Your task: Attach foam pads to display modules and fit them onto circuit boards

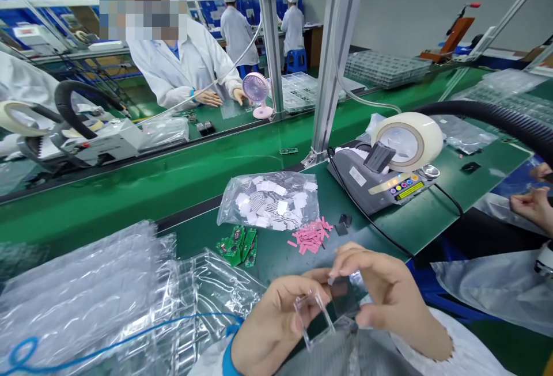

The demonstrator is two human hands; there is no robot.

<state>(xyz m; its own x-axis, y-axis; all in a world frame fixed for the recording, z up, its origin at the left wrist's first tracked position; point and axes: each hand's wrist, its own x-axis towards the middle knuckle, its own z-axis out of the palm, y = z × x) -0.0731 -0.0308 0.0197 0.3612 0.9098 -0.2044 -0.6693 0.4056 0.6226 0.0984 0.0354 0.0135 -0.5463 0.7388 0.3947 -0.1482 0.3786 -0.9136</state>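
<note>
Green tabletop is spread with a bag of white pads and pink strips. Near centre, a clear plastic case is pinched by the left hand, while a dark film is gripped by the right hand.

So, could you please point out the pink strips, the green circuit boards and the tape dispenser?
pink strips [311, 238], head view, middle of the pile.
green circuit boards [238, 246], head view, centre of the cluster.
tape dispenser [375, 186], head view, grey top of its body.

L hand + R hand pinch a clear plastic piece low over green bench. Just beyond: pink strips, green circuit boards, bag of white squares, tape dispenser.
</note>
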